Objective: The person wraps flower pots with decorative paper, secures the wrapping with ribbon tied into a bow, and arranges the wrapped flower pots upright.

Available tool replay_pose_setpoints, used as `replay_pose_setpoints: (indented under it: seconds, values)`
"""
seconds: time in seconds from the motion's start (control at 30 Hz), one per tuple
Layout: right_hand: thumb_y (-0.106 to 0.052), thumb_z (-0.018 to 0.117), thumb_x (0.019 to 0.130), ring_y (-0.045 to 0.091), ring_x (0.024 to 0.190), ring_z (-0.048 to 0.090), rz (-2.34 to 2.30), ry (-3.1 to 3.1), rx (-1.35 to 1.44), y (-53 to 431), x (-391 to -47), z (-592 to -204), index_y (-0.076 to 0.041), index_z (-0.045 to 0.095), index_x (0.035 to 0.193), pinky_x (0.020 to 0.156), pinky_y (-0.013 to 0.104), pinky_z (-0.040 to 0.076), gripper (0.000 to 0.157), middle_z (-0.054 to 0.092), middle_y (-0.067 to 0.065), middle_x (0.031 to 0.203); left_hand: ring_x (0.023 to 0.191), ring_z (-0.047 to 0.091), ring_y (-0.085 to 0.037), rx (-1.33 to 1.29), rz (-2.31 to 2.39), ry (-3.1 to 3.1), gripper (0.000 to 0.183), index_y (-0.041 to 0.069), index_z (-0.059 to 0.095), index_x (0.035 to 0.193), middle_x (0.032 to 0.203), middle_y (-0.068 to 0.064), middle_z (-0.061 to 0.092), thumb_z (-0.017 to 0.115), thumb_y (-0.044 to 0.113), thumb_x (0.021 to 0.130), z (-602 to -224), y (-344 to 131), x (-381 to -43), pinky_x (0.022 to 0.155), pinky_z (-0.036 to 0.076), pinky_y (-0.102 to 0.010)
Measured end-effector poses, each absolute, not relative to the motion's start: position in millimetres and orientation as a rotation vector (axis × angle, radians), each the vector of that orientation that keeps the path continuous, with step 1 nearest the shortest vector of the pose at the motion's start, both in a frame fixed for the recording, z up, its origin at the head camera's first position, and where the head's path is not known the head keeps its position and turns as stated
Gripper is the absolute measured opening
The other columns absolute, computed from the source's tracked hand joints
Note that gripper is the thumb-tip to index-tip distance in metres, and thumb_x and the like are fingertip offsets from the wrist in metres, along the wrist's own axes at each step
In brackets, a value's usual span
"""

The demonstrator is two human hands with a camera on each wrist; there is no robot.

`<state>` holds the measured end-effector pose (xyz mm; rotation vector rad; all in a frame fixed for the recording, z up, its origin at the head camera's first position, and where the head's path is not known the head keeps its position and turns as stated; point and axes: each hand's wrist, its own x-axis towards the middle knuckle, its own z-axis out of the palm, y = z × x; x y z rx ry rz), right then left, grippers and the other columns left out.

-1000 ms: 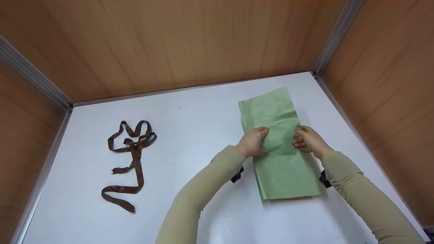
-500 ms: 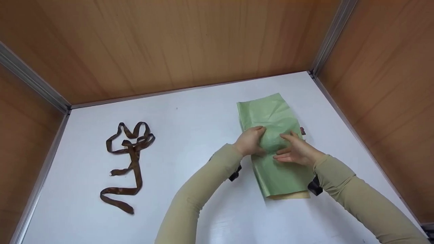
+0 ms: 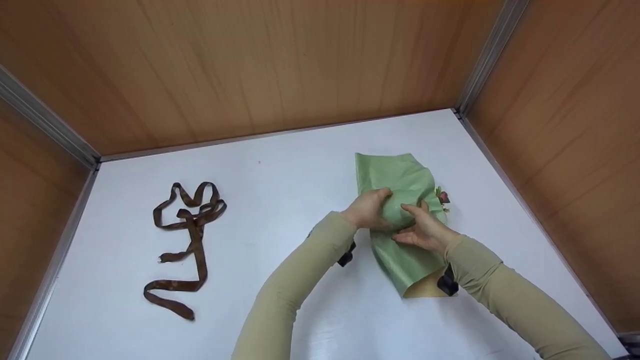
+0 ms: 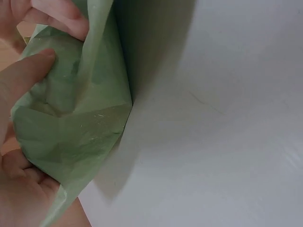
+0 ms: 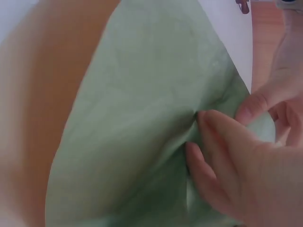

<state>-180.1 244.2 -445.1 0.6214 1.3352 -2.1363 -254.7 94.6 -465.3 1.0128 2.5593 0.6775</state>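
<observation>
A sheet of green wrapping paper (image 3: 395, 172), pale yellowish inside, lies folded and creased on the right half of the table. From its left edge my left hand (image 3: 369, 209) grips it; the left wrist view has the thumb on top and the fingers underneath. Close beside it my right hand (image 3: 424, 231) holds gathered paper at the right side, and deep creases run to its fingertips in the right wrist view. A small reddish flower (image 3: 443, 197) with green leaves sticks out past the paper's right edge. Whatever else is inside the paper is hidden.
A long brown ribbon (image 3: 197, 245) lies loosely looped on the left part of the white table (image 3: 280, 190). Wood-look panels (image 3: 280, 65) stand along the back and both sides, with metal profiles at the corners.
My right hand has moved left from the paper's right edge, drawing that side inward. The paper has bunched, its lower end has curled open, and the flower has come into view.
</observation>
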Motion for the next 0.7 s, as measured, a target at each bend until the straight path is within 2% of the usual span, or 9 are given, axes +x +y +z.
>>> replay_pose_setpoints:
  seconds: [0.13,0.33,0.7]
  values:
    - [-0.025,0.03,0.101,0.049,0.14,0.0,-2.175,1.346,0.621,237,-181,-451,-0.037,-0.044,0.132,0.114,0.048,0.015,0.082,-0.023,0.04,0.144,0.12,0.054,-0.022,1.017,0.648,2.555,0.068,0.005,0.045,0.131,0.127,-0.011,0.057,0.079,0.027,0.076,-465,94,-256,0.101,0.042,-0.029]
    - [-0.02,0.029,0.102,0.048,0.14,0.001,-2.222,1.356,0.615,232,-180,-456,-0.037,-0.043,0.133,0.115,0.048,0.013,0.08,-0.029,0.025,0.149,0.118,0.054,-0.022,1.013,0.598,2.556,0.063,0.007,0.043,0.128,0.125,-0.011,0.057,0.077,0.027,0.078,-464,95,-256,0.1,0.044,-0.029]
    - [-0.029,0.031,0.101,0.05,0.139,0.012,-2.135,1.484,0.624,230,-181,-455,-0.034,-0.043,0.134,0.114,0.049,0.018,0.082,-0.025,0.026,0.151,0.107,0.059,-0.024,1.012,0.536,2.653,0.062,0.009,0.046,0.122,0.114,-0.01,0.061,0.077,0.033,0.075,-466,95,-253,0.094,0.047,-0.033]
